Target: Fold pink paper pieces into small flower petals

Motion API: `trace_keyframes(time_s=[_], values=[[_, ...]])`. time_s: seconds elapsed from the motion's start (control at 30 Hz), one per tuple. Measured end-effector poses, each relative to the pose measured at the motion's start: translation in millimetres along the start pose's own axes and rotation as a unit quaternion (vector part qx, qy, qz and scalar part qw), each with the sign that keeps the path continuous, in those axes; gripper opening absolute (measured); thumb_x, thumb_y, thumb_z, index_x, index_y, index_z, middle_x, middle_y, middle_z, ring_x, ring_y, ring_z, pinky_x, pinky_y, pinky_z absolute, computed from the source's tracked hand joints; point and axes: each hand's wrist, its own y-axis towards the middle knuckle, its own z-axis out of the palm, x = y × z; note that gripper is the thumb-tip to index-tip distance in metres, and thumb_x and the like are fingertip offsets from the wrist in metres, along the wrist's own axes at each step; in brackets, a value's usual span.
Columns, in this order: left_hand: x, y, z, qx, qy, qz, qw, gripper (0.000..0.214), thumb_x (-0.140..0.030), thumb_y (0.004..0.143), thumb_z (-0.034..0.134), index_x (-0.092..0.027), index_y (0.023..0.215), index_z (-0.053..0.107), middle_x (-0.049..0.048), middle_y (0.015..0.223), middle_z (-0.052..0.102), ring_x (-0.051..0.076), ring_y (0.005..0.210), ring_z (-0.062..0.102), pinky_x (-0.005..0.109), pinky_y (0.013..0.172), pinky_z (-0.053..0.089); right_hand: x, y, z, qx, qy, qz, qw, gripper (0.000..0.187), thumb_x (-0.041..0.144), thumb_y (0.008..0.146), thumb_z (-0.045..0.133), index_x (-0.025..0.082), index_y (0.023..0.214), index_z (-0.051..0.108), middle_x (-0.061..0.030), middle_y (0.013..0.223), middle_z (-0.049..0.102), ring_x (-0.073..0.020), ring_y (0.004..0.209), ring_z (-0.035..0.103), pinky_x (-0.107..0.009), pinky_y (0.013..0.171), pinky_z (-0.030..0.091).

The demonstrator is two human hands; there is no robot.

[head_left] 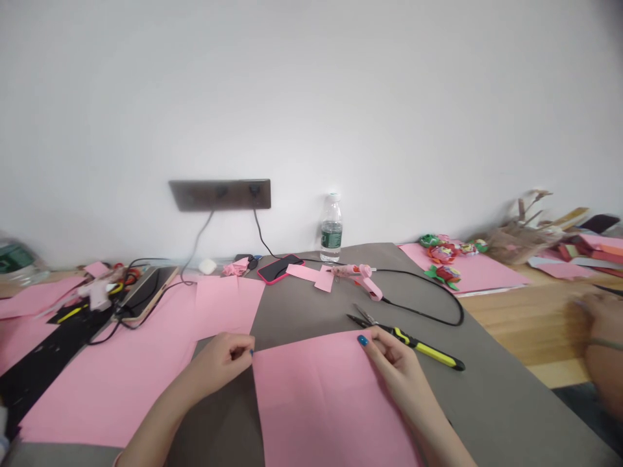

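On grey felt mat (pixel 487 389), creased pink paper sheet (pixel 331 402) lying flat, front of mat. L hand (pixel 217 366) pinching sheet's top L corner, R hand (pixel 394 370) pinching top R corner. Yellow-handled scissors (pixel 418 347) just beside R hand, pink glue gun (pixel 363 279) farther back.

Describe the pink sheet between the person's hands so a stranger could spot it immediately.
On the gray mat, nearest the viewer, lies a pink paper sheet. Unlike the other pink sheets, its top corners meet the left hand and right hand.

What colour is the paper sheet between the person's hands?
The paper sheet is pink, best seen in the head view.
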Motion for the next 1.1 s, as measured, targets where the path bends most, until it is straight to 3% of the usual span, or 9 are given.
trace_keyframes(time_s=[0.23, 0.33, 0.43, 0.57, 0.7, 0.77, 0.9, 1.0, 1.1], values=[[17.4, -9.0, -18.6, -0.110, -0.061, -0.027, 0.992, 0.030, -0.036, 0.087, 0.044, -0.022, 0.061, 0.035, -0.0068, 0.056, 0.034, 0.013, 0.055, 0.037, 0.024, 0.055, 0.029, 10.9, 6.5, -10.7, 0.056, -0.041, -0.015, 0.997, 0.043, 0.063, 0.085, 0.057, 0.020, 0.078, 0.059, 0.0021, 0.059, 0.048, -0.0127, 0.051, 0.039, -0.023, 0.047, 0.030], [-3.9, -5.8, -13.6, -0.042, -0.117, -0.001, 0.992, 0.032, -0.042, 0.093, 0.044, -0.019, 0.077, 0.059, 0.0016, 0.074, 0.064, 0.018, 0.076, 0.061, 0.028, 0.072, 0.045, 18.4, 10.9, 6.2, 0.120, -0.057, -0.053, 0.990, 0.042, 0.059, 0.088, 0.055, 0.019, 0.080, 0.063, -0.0022, 0.071, 0.059, -0.0152, 0.060, 0.049, -0.025, 0.054, 0.039], [-32.6, -0.1, -4.1, 0.102, -0.182, 0.045, 0.977, 0.034, -0.045, 0.088, 0.057, -0.020, 0.109, 0.067, 0.0101, 0.113, 0.071, 0.024, 0.103, 0.065, 0.033, 0.089, 0.047, 27.3, 15.4, 23.2, 0.158, -0.068, -0.092, 0.981, 0.038, 0.054, 0.091, 0.054, 0.018, 0.084, 0.067, -0.0059, 0.083, 0.066, -0.0188, 0.074, 0.058, -0.027, 0.065, 0.046], [-55.0, 4.0, 6.3, 0.204, -0.138, 0.025, 0.969, 0.041, -0.052, 0.090, 0.053, -0.021, 0.111, 0.068, 0.0070, 0.108, 0.072, 0.025, 0.095, 0.067, 0.028, 0.075, 0.049, 41.8, 19.1, 35.1, 0.175, -0.075, -0.121, 0.974, 0.034, 0.048, 0.093, 0.052, 0.019, 0.087, 0.068, -0.0066, 0.088, 0.068, -0.0207, 0.084, 0.062, -0.028, 0.074, 0.048], [-53.2, -1.3, 13.2, 0.103, -0.128, -0.066, 0.984, 0.048, -0.058, 0.093, 0.042, -0.022, 0.100, 0.072, 0.0053, 0.105, 0.073, 0.026, 0.098, 0.065, 0.032, 0.082, 0.049, 49.8, 22.0, 35.2, 0.117, -0.115, -0.089, 0.982, 0.031, 0.046, 0.092, 0.053, 0.020, 0.107, 0.061, -0.0041, 0.091, 0.064, -0.0182, 0.077, 0.060, -0.027, 0.065, 0.046], [-50.3, -5.8, 15.4, 0.050, -0.176, -0.098, 0.978, 0.046, -0.060, 0.091, 0.047, -0.026, 0.112, 0.069, 0.0049, 0.123, 0.069, 0.028, 0.117, 0.059, 0.036, 0.096, 0.045, 51.3, 22.9, 33.0, 0.108, -0.169, -0.074, 0.977, 0.026, 0.045, 0.089, 0.056, 0.019, 0.092, 0.060, -0.0007, 0.079, 0.060, -0.0160, 0.067, 0.054, -0.026, 0.058, 0.042], [-50.2, -10.0, 21.4, 0.092, -0.366, -0.125, 0.918, 0.054, -0.063, 0.090, 0.047, -0.028, 0.127, 0.062, 0.0062, 0.134, 0.063, 0.029, 0.128, 0.052, 0.042, 0.103, 0.043, 57.2, 20.0, 31.2, 0.124, -0.199, -0.081, 0.969, 0.031, 0.038, 0.085, 0.060, 0.019, 0.063, 0.049, 0.0036, 0.062, 0.047, -0.0128, 0.059, 0.043, -0.024, 0.052, 0.032], [-50.6, -6.4, 32.1, 0.182, -0.520, -0.108, 0.827, 0.063, -0.067, 0.091, 0.037, -0.021, 0.127, 0.063, 0.0113, 0.124, 0.069, 0.033, 0.120, 0.059, 0.048, 0.100, 0.045, 61.5, 16.2, 33.9, 0.176, -0.118, -0.043, 0.976, 0.019, 0.037, 0.085, 0.063, 0.021, 0.091, 0.056, 0.0049, 0.063, 0.051, -0.0122, 0.056, 0.042, -0.023, 0.049, 0.030], [-45.6, -0.2, 47.4, 0.203, -0.575, -0.088, 0.788, 0.064, -0.068, 0.088, 0.044, -0.019, 0.125, 0.064, 0.0133, 0.125, 0.068, 0.034, 0.122, 0.058, 0.049, 0.104, 0.040, 61.9, 15.2, 36.5, 0.190, -0.087, -0.024, 0.978, 0.037, 0.036, 0.082, 0.067, 0.023, 0.112, 0.049, 0.0103, 0.055, 0.041, -0.0104, 0.050, 0.032, -0.022, 0.046, 0.021]])
